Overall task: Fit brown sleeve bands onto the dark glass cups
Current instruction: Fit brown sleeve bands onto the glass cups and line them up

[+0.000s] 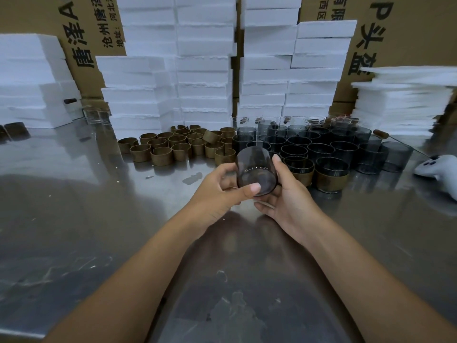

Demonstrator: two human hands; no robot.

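A steel counter (99, 219) has bare room across its near half. Above its middle, 1 dark glass cup (256, 169) is held tilted, clear of the surface. The left hand (217, 189) and right hand (289, 196) each have their grip closed round its sides. Just behind stand more than 20 brown sleeve bands (162, 155) on the left and more than 20 dark cups (319, 149) on the right. 2 front cups (331, 179) wear bands. White foam blocks (202, 78) and cardboard boxes (84, 45) wall the far edge. A white controller (437, 169) lies far right.
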